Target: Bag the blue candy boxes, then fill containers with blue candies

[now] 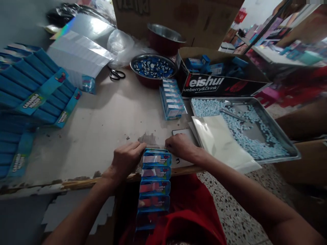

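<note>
A pack of blue candy boxes (156,173) printed "Caramelo Macizo" runs in a row from the table's front edge down towards my lap. Shiny see-through wrap seems to cover it. My left hand (129,158) is closed at the far left corner of the pack, its thumb and fingertips pressed together there. At the far right corner my right hand (180,146) is curled shut, gripping the same end. The fingers hide exactly what part of the wrap or box they pinch. A similar wrapped pack of boxes (172,100) stands farther back on the table.
Stacked blue packs (33,81) fill the left side. Black scissors (117,74), a bowl of wrapped candies (152,66) and a carton (217,85) are behind. Right, plastic sheets (217,139) overlap a metal tray (293,154) of pale blue candies. The table's front edge (84,183) is chipped.
</note>
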The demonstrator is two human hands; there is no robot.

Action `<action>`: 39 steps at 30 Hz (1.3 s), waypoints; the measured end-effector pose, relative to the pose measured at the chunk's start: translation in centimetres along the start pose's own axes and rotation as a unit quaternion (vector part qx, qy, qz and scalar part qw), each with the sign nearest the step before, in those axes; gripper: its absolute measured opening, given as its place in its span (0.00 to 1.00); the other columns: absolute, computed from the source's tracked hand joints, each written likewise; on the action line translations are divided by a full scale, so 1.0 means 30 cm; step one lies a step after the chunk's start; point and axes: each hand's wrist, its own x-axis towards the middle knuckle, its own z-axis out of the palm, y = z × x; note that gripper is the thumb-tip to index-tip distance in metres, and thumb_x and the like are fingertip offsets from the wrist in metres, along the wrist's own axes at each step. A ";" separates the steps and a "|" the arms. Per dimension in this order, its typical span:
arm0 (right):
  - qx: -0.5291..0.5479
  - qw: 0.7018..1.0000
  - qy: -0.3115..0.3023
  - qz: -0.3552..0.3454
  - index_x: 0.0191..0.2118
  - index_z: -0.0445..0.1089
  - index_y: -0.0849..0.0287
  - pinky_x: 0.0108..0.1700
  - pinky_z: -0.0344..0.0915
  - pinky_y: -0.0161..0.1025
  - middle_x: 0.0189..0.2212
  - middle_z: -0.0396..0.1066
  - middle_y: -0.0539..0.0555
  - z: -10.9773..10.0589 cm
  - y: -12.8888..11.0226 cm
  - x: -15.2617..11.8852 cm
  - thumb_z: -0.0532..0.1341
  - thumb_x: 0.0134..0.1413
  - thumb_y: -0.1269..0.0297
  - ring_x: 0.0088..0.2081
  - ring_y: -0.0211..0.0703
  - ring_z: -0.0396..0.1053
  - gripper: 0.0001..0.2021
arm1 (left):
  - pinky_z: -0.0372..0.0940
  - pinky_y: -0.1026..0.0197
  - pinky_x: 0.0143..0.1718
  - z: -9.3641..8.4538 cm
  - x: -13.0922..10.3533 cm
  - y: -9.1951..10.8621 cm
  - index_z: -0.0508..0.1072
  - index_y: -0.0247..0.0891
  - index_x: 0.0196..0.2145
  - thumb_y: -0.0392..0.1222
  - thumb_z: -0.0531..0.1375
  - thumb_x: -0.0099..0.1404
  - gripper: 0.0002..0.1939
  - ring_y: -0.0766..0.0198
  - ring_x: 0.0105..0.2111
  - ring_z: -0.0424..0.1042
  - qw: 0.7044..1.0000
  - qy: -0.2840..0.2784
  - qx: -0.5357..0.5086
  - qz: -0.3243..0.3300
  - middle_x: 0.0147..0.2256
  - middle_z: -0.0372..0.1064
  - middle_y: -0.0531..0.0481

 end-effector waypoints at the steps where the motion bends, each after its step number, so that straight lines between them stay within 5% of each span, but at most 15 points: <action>1: 0.023 1.000 -0.014 0.015 0.36 0.80 0.58 0.31 0.53 0.37 0.33 0.80 0.57 -0.004 -0.006 -0.005 0.60 0.60 0.70 0.34 0.43 0.73 0.09 | 0.46 0.60 0.26 -0.011 0.013 0.002 0.74 0.40 0.30 0.37 0.60 0.67 0.07 0.64 0.26 0.65 1.000 -0.020 -0.001 0.007 0.24 0.69 0.53; 9: 0.149 0.988 0.002 0.046 0.31 0.79 0.59 0.30 0.54 0.36 0.30 0.80 0.55 -0.018 -0.022 0.009 0.63 0.49 0.75 0.31 0.42 0.73 0.07 | 0.44 0.59 0.24 -0.040 0.066 0.000 0.71 0.38 0.29 0.34 0.61 0.63 0.05 0.60 0.30 0.68 0.990 -0.136 0.031 -0.037 0.33 0.74 0.48; 14: 0.329 0.941 -0.002 0.079 0.25 0.74 0.61 0.27 0.57 0.32 0.18 0.73 0.49 -0.062 -0.009 -0.016 0.61 0.45 0.77 0.22 0.36 0.70 0.07 | 0.47 0.60 0.25 -0.078 0.073 -0.031 0.74 0.42 0.31 0.40 0.59 0.67 0.06 0.63 0.26 0.67 0.985 -0.151 -0.042 -0.078 0.29 0.73 0.53; 18: 0.398 0.913 0.051 0.071 0.26 0.73 0.61 0.25 0.57 0.31 0.18 0.72 0.48 -0.094 -0.029 -0.077 0.59 0.47 0.76 0.21 0.35 0.69 0.06 | 0.47 0.58 0.25 -0.153 0.075 -0.001 0.72 0.40 0.29 0.43 0.55 0.71 0.12 0.63 0.26 0.66 0.993 -0.086 -0.013 -0.074 0.27 0.70 0.52; 25: 0.285 0.930 0.229 0.039 0.28 0.75 0.59 0.27 0.57 0.33 0.22 0.73 0.47 -0.090 -0.125 -0.220 0.64 0.55 0.72 0.23 0.33 0.66 0.06 | 0.59 0.62 0.32 -0.219 0.012 0.097 0.75 0.41 0.32 0.41 0.62 0.68 0.06 0.65 0.32 0.74 0.980 0.047 -0.085 -0.176 0.33 0.74 0.54; 31: 0.264 0.915 0.288 0.103 0.28 0.75 0.56 0.27 0.59 0.34 0.22 0.73 0.47 -0.053 -0.190 -0.252 0.66 0.58 0.66 0.23 0.36 0.67 0.07 | 0.60 0.61 0.30 -0.252 0.028 0.119 0.77 0.44 0.32 0.39 0.65 0.63 0.02 0.64 0.31 0.75 0.966 0.044 -0.099 -0.235 0.34 0.77 0.57; 35: 0.189 0.887 0.409 0.104 0.31 0.74 0.55 0.30 0.62 0.35 0.26 0.76 0.49 0.015 -0.236 -0.264 0.61 0.63 0.67 0.26 0.37 0.71 0.08 | 0.63 0.60 0.31 -0.256 0.022 0.145 0.78 0.44 0.34 0.36 0.64 0.64 0.04 0.62 0.33 0.76 0.964 0.056 -0.086 -0.246 0.37 0.78 0.56; 39: 0.116 0.853 0.507 0.039 0.36 0.74 0.54 0.32 0.65 0.36 0.29 0.78 0.49 0.097 -0.234 -0.272 0.61 0.64 0.69 0.28 0.36 0.73 0.06 | 0.69 0.59 0.41 -0.205 -0.039 0.189 0.78 0.41 0.39 0.33 0.65 0.64 0.07 0.60 0.37 0.77 0.957 0.172 -0.076 -0.221 0.37 0.78 0.50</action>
